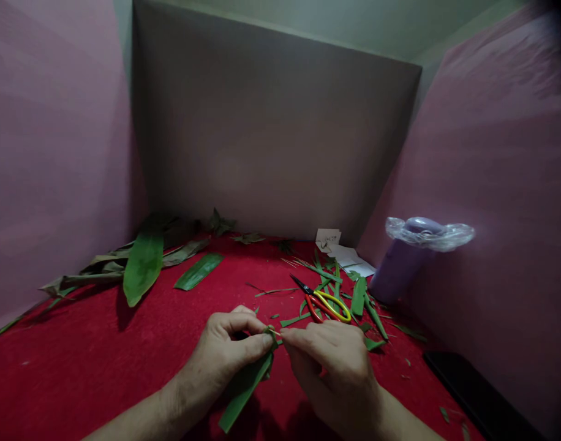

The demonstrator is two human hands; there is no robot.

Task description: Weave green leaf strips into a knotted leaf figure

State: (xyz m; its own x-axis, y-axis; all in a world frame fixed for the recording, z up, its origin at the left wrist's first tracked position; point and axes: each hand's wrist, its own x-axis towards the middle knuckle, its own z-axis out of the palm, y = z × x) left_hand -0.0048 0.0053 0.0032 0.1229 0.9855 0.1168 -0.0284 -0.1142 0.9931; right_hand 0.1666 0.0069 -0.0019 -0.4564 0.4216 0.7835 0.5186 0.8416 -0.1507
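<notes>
My left hand (pixel 234 346) pinches a folded green leaf strip (pixel 246 395) between thumb and fingers, and the strip's long end hangs down toward the near edge. Close beside it on the right, my right hand (pixel 329 361) has its thumb and index finger closed on a thin pale stick (pixel 275 332). The stick's tip meets the top of the leaf at my left thumb. Scissors (pixel 329 303) with red and yellow handles lie just beyond my right hand, blades pointing away to the left.
Large leaves (pixel 143 263) lie at the back left, with a cut leaf piece (pixel 198 271) nearby. Leaf scraps (pixel 358 296), white paper (pixel 351 260) and a purple bottle (pixel 402 266) are at the right. A black flat object (pixel 480 392) rests at the near right.
</notes>
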